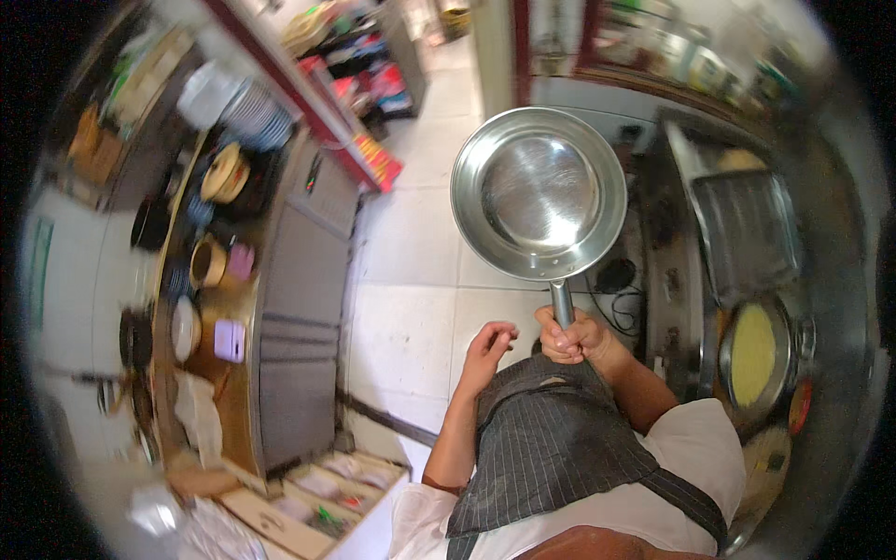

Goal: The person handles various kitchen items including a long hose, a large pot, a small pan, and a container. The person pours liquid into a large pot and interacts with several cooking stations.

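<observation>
Steel, bare and shiny, makes up the empty frying pan (539, 193), which hangs in the air over the pale tiled floor (411, 243), its bowl well beyond the fingers and tilted so the inside faces the camera. The right hand (571, 338) has its fingers clamped around the lower end of the pan's straight handle (561, 301). The left hand (488, 344) hovers just beside it, fingers loosely curled and apart, touching nothing. Such a pan is likely stiff and fairly light, though its smooth handle could be slippery; the handle is the natural hold. Right of the fingers, a desk (840, 280) carries a round pan of yellow batter (754, 355), possibly egg; blur hides detail.
</observation>
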A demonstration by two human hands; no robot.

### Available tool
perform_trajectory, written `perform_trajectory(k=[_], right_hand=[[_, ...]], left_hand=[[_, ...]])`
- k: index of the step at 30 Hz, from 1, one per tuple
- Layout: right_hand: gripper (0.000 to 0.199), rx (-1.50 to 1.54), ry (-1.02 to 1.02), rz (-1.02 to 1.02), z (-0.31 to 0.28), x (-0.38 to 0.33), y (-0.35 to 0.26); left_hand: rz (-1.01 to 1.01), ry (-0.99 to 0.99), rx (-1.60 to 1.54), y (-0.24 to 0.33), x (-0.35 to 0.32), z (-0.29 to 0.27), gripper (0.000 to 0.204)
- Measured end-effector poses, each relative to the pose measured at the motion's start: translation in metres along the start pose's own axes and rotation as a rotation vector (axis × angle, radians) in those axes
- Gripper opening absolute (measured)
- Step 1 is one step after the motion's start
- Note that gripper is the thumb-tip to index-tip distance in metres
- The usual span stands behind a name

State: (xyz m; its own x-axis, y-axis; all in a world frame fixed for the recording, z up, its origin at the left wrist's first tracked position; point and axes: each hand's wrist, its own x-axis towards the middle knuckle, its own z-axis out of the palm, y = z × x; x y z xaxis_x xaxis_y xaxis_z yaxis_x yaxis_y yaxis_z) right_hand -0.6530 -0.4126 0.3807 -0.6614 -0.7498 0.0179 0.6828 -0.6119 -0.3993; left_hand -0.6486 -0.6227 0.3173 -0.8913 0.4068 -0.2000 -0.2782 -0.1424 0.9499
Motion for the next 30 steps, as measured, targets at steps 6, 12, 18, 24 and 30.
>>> perform_trajectory(k=[6,12,18,24,30], right_hand=[[0.018,0.051,-0.164,0.358,-0.023,0.136,0.055],[0.027,-0.292,-0.100,0.832,-0.070,0.266,0.080],[0.026,-0.769,-0.293,0.888,-0.035,0.426,0.083],[0.017,-1.045,-0.177,0.694,-0.069,0.538,0.087],[0.016,-1.213,0.079,0.685,-0.125,0.613,0.098]], left_hand=[[0.163,0.092,-0.166,0.043,-0.001,-0.078,0.039],[0.074,0.544,-0.145,0.043,0.019,-0.173,0.017],[-0.009,1.046,-0.447,0.066,0.011,-0.287,0.022],[0.106,1.410,-0.387,0.072,-0.033,-0.411,0.022],[0.297,1.573,-0.219,0.093,-0.099,-0.595,0.017]])
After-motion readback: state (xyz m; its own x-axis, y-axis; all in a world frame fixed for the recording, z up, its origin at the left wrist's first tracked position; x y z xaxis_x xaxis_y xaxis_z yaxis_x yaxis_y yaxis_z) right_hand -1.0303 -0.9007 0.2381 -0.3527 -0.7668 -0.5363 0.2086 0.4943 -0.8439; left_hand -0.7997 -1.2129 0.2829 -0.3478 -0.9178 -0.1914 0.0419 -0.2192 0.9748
